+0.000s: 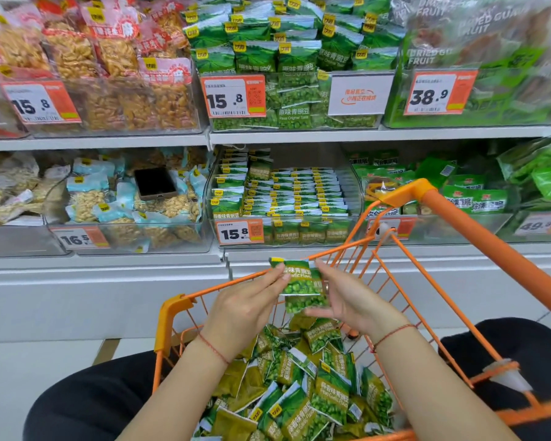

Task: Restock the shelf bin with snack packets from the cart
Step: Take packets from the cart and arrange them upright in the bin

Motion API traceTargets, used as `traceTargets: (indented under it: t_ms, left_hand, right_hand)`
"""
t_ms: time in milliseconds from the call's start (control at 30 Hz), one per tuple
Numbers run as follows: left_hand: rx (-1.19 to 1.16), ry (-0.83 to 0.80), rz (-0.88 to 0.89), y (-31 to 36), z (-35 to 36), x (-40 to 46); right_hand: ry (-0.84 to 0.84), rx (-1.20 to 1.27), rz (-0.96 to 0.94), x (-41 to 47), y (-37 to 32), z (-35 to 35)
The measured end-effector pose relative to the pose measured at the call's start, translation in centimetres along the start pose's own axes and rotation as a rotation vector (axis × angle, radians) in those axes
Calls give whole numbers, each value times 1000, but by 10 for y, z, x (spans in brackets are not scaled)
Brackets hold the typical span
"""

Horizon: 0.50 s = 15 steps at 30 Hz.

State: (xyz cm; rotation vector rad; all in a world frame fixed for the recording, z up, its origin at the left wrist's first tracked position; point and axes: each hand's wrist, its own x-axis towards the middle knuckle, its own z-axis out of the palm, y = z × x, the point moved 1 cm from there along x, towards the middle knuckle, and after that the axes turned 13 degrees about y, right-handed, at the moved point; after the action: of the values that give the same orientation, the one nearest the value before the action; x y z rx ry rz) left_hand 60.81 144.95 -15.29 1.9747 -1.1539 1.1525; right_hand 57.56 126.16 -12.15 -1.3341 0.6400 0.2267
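Observation:
Above the orange wire cart (178, 308) I hold a small stack of green pea snack packets (301, 284) between both hands. My left hand (245, 308) pinches the stack's left side with fingers and thumb. My right hand (347, 302) cups it from the right and below. Several more green packets (306, 396) lie heaped in the cart. The clear shelf bin (344, 230) on the lower shelf, straight ahead, holds neat rows of the same packets behind a 15.8 price tag (240, 232).
A dark phone (155, 183) lies on nut packets in the bin to the left. The cart's orange handle (490, 249) rises at the right in front of another green snack bin. The upper shelf is packed with bags. My knees flank the cart.

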Motion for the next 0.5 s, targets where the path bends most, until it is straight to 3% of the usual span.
traceTargets:
  t_ms: [167,267,367,433,500]
  left_hand:
    - [-34,-82,-10,3,9,-6]
    - [-73,-175,6,9,9,-6]
    - [-77,-251,-277,12,9,-4]
    - [-11,-485,-505,10,16,-7]
    - [106,-870,-503,11,33,-17]
  right_hand:
    - [-111,85,-14,-2,-1,-2]
    - [-22,75,-31,2,3,0]
    - [77,108,-49,8,1,-9]
    - [183,186,-62,14,-2,-18]
    - [283,232,-71,19,-3,-24]
